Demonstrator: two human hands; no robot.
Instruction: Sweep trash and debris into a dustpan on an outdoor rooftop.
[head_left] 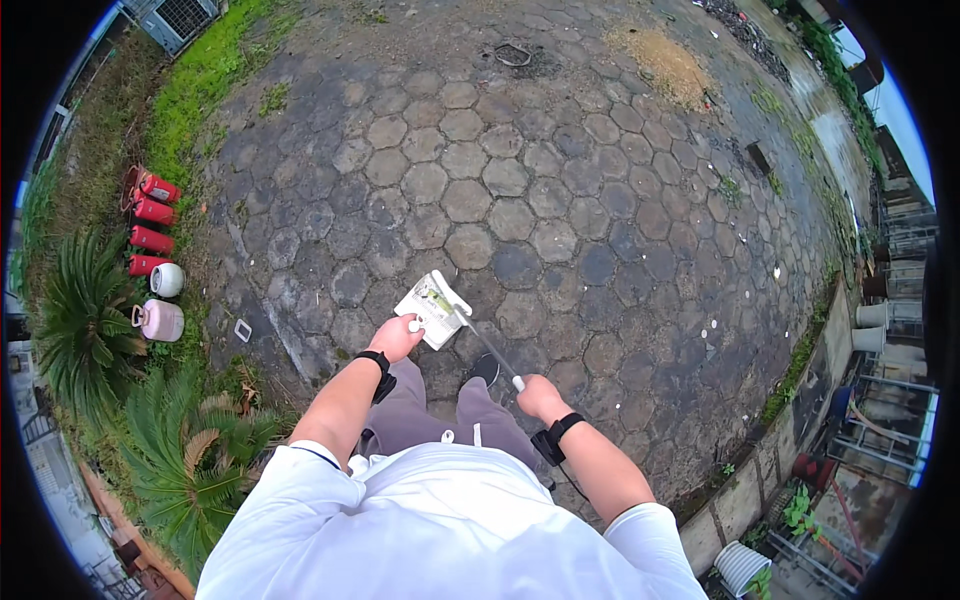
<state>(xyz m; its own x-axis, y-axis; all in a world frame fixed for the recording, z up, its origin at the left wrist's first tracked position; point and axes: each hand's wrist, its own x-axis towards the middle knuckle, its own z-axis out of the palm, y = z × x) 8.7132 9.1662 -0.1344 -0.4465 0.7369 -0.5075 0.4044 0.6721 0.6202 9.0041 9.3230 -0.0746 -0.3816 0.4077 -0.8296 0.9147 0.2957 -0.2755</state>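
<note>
A white dustpan [408, 304] is in front of me, low over the paving or resting on it; I cannot tell which. Some yellow-green matter [438, 299] lies inside its tray. My left hand [396, 338] is closed around the dustpan's handle, whose white end pokes out by the thumb. In my right hand [543, 398] I grip a thin grey pole [493, 350] with a white top end. The pole slants down and left to the dustpan's right edge. Whatever is at its lower end is too small to make out. Both wrists wear black straps.
Hexagonal paving [470, 200] spreads ahead. Several red fire extinguishers [152, 212] and a pink gas cylinder [160, 320] stand on the left by spiky palms [180, 450]. A low wall [800, 410] borders the right. Sandy debris [670, 65] lies at the far right.
</note>
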